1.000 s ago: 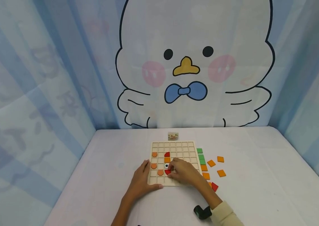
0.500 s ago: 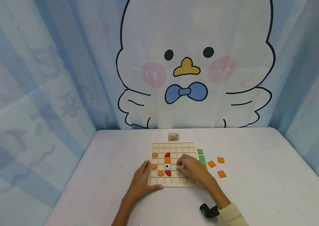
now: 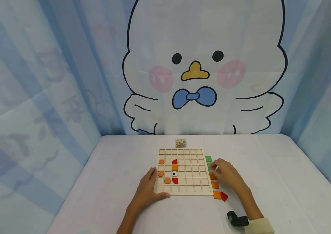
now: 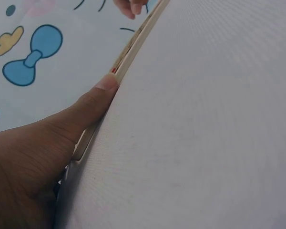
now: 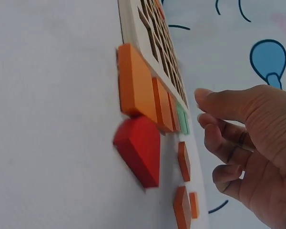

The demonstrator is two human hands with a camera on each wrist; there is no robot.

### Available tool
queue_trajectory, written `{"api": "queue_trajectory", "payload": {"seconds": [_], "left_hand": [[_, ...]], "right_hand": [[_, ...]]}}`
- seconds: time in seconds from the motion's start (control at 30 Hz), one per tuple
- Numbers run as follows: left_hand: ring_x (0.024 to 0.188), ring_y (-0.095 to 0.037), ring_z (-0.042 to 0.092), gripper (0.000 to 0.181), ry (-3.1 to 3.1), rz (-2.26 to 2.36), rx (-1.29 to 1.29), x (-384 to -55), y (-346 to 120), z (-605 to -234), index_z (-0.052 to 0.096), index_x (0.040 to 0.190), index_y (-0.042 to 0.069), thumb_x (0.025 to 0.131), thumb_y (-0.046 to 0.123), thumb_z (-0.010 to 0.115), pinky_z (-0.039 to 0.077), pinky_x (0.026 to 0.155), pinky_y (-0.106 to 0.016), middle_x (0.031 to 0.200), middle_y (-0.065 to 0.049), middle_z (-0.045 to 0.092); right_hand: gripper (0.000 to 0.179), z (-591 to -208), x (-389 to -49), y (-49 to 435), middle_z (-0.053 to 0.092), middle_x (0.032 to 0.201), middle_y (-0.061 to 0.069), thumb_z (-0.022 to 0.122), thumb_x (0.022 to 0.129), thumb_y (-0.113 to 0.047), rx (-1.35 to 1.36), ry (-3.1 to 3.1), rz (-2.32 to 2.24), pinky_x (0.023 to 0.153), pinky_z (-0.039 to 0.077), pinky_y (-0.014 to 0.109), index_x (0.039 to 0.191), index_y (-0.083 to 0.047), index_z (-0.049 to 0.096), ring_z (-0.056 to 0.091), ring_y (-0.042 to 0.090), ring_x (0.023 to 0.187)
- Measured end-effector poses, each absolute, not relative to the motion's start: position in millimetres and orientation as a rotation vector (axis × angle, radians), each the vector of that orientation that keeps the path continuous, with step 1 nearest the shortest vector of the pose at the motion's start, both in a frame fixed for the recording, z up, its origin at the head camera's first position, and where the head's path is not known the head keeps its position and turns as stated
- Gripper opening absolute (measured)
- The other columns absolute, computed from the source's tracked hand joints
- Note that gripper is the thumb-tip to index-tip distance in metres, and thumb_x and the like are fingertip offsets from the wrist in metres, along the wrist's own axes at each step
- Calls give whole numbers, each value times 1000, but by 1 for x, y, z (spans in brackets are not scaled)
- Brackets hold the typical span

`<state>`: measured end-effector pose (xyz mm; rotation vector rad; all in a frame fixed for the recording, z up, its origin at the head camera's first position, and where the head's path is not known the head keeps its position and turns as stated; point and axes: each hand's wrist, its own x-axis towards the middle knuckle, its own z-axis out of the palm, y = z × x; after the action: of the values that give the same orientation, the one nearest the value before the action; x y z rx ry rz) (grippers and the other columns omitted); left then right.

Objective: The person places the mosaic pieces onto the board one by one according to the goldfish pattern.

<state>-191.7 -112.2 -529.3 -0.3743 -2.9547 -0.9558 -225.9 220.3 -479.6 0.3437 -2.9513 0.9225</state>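
Right grip [image 3: 225,172] beside the orange tiles [image 3: 215,185], thumb and fingertips slightly apart, nothing visible between them
The grid board [image 3: 193,172] lies left of the right grip, its near corner clamped by the left grip [image 3: 146,188]; a red piece [image 3: 224,197] sits nearer the person than the right grip; a low sweep could knock tiles askew, and a slack left grip might let the board slide

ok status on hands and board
Left hand against near-left corner of board. Right hand near orange tiles, nothing visibly held. Board partly filled, nothing blocking bare cells.
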Motion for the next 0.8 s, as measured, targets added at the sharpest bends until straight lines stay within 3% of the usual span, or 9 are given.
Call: {"api": "queue_trajectory", "payload": {"seconds": [0.43, 0.67, 0.8], "left_hand": [[144, -34, 31, 125, -2971, -950, -361, -191, -112, -531, 23, 154, 2, 66, 74, 73, 31, 116, -52, 161, -15, 23], [144, -35, 30, 124, -2959, -949, -371, -190, -112, -532, 24, 154, 1, 66, 74, 73, 31, 116, -52, 160, -16, 23], [144, -35, 30, 124, -2955, -933, -375, -191, -112, -532, 24, 154, 1, 66, 74, 72, 31, 116, -52, 161, -16, 23]], "right_hand": [[27, -487, -227, 250, 62, 94, 10, 76, 84, -19, 117, -3048, 744, 80, 54, 43, 104, -3, 68, 53, 22, 83], [23, -494, -229, 251, 60, 94, 9, 74, 84, -7, 175, -3048, 811, 74, 52, 35, 106, -3, 69, 50, 20, 80], [25, -494, -231, 251, 61, 97, 10, 76, 84, -12, 174, -3043, 773, 80, 55, 39, 106, -2, 68, 52, 21, 83]]}}
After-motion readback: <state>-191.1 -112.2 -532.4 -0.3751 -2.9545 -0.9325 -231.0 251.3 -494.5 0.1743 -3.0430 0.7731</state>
